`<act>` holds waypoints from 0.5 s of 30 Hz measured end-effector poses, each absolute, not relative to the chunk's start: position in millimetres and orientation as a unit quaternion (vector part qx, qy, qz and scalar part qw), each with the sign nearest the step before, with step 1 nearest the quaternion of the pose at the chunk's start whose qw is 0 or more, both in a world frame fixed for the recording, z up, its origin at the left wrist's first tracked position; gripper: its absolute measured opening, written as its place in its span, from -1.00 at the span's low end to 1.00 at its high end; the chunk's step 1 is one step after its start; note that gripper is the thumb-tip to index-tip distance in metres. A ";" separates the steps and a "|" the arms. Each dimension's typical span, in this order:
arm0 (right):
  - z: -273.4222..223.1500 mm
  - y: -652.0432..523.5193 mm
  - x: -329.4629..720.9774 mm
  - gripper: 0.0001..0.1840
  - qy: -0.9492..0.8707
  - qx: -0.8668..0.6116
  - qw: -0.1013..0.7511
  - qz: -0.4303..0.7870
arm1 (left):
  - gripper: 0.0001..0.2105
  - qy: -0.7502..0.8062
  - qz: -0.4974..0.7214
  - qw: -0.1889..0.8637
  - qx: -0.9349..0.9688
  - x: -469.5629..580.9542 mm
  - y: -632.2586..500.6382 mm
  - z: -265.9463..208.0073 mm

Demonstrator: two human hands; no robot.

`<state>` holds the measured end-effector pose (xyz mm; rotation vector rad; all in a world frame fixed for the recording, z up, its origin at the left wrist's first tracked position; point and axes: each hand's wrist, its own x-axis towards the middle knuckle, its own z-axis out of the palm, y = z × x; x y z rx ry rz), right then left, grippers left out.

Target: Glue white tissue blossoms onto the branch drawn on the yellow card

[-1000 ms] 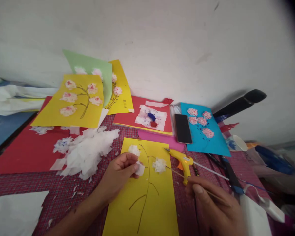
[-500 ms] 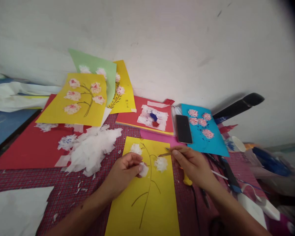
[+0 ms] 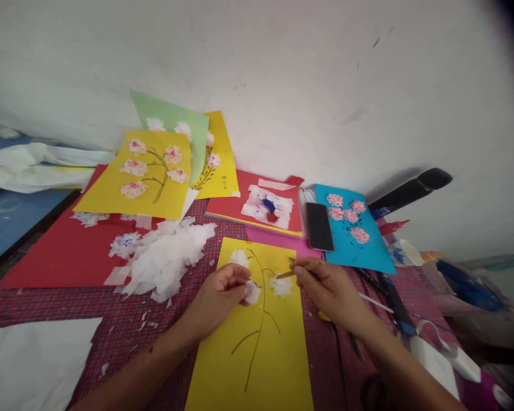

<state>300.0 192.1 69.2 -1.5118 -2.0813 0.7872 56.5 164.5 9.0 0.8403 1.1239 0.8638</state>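
Note:
A yellow sheet (image 3: 278, 359) with a drawn brown branch lies in front of me. Two ruffled white tissue flowers sit on its upper part, one at left (image 3: 239, 258) and one at right (image 3: 281, 286). My left hand (image 3: 223, 294) pinches a small piece of white tissue paper (image 3: 252, 292) over the sheet, between the two flowers. My right hand (image 3: 325, 285) is closed around a thin brown stick (image 3: 286, 274), whose tip is at the right flower; I cannot tell whether it touches. A second thin, dark tip shows beside those fingers.
Left of the sheet is a heap of white tissue pieces (image 3: 171, 257) on red paper (image 3: 55, 257). Behind stand finished flower pictures, one on yellow paper (image 3: 98, 194). A phone (image 3: 319, 226) leans near a blue flower picture (image 3: 372, 251). A paint-smeared tissue (image 3: 257, 208) lies on red card.
The stick in my right hand has moved slightly left and down, toward the right flower. My left hand still pinches the tissue piece. The whole view has shifted a little.

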 end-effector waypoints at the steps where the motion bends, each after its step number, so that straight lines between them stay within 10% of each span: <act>1: 70.1 191.9 300.4 -0.70 -0.753 -0.549 0.227 0.284 | -0.76 0.500 0.384 0.680 0.374 56.4 164.5 8.3; 15: 70.1 193.9 292.4 -0.74 -0.771 -0.537 0.216 0.264 | -0.74 0.503 0.381 0.679 0.375 57.0 164.4 7.2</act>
